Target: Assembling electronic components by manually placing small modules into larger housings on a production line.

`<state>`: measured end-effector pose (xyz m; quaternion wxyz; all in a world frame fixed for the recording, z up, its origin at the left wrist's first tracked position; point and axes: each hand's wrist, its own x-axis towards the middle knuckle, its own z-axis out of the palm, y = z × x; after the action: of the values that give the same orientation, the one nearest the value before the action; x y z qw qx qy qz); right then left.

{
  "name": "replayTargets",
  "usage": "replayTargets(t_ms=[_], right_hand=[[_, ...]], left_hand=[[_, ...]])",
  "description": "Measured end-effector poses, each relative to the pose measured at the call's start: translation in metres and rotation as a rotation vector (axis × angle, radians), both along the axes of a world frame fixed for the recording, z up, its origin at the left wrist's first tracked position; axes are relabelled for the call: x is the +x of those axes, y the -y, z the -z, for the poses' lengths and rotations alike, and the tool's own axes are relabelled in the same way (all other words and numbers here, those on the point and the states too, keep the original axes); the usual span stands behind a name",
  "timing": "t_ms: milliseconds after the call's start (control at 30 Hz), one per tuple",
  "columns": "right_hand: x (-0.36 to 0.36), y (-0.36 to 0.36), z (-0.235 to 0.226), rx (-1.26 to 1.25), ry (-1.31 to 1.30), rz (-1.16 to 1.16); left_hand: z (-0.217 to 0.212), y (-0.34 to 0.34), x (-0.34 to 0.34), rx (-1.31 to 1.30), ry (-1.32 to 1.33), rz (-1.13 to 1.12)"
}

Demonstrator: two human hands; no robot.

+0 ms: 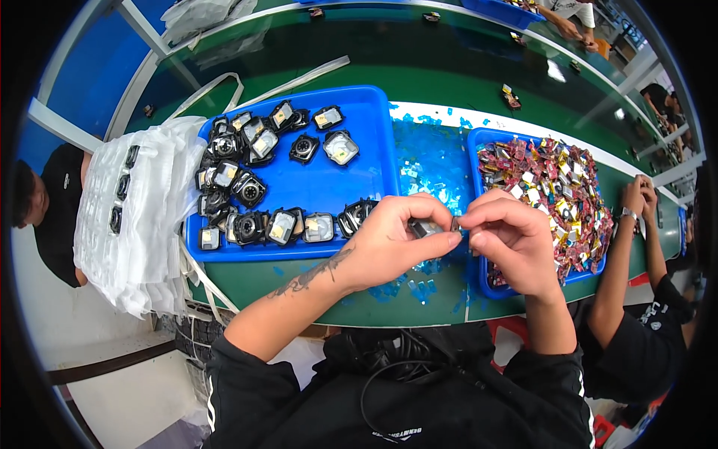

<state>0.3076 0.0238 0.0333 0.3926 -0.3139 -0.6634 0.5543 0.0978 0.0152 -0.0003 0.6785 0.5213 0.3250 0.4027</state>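
Fingers of the left hand [389, 239] pinch a small dark module [428, 227] at mid-frame over the green worktop [314, 284]; the right hand [508, 239], fingertips closed on its right end, meets it from the right.

One head-worn fisheye view, looking steeply down from above the person's own chest.

The camera faces forward and down over a green table [389, 60], close to the left hand [389, 243] and right hand [508, 239] at centre frame, forearms entering from the lower edge. A blue tray [329, 179] sits upper left of centre, a second blue tray [486, 284] right of centre. Straight table edges bow toward the dark round rim. A co-worker's arm [621, 262] shows at the right edge. No other view shares the scene.
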Motion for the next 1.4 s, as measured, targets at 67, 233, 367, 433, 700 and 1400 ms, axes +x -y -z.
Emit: replayTargets(t_ms=[67,233,367,433,700,1400], right_hand=[[-0.003,0.001,-0.004,-0.153,-0.082,-0.007],[0.003,-0.004,-0.003,0.0,0.057,-0.1],[0.004,-0.004,-0.007,-0.095,0.003,-0.186],[0.003,-0.003,-0.005,0.012,0.001,-0.08],[0.014,0.017,-0.02,-0.029,0.142,0.135],[-0.002,0.018,-0.002,0.28,0.078,0.358]], left_hand=[[0.002,0.0,-0.001,0.028,0.008,0.019],[-0.003,-0.002,0.005,-0.007,0.093,0.144],[-0.004,0.004,-0.001,0.023,0.113,0.144],[-0.011,0.005,-0.004,-0.19,0.101,0.128],[-0.011,0.003,-0.005,0.059,0.032,-0.322],[-0.01,0.009,0.007,-0.058,0.261,-0.29]])
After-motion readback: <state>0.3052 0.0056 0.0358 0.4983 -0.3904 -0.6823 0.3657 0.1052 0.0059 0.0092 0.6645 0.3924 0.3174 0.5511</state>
